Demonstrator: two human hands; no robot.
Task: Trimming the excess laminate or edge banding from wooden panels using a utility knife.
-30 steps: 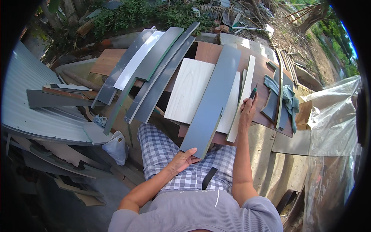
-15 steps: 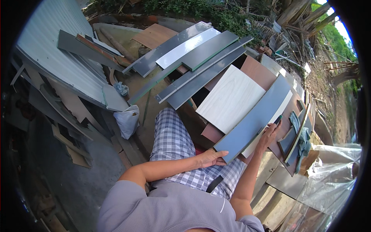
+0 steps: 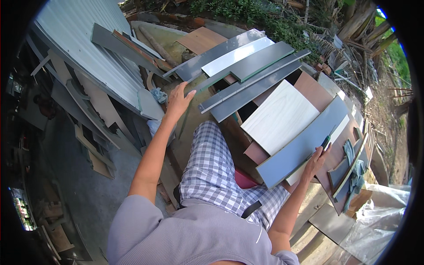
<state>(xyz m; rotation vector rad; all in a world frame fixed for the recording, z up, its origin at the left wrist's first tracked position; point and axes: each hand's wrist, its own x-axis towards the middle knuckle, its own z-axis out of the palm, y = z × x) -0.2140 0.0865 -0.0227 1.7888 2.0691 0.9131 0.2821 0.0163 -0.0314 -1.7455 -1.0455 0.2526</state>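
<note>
The grey board (image 3: 304, 140) has been released, attention apparently shifted to a narrow strip (image 3: 213, 81) at the left hand (image 3: 178, 100) (grip unclear), a green-handled tool (image 3: 326, 141) held in the right hand (image 3: 316, 162).

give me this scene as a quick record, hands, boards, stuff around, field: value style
left hand: by a narrow grey-green strip, left hand covering its near end; grip unclear
right hand: right hand holds a green-handled tool, thin tip pointing away
board beside tool: long blue-grey board
left of that: white wood-grain board
far left: pale corrugated sheet
right side: bluish cloth, clear plastic sheet
</note>
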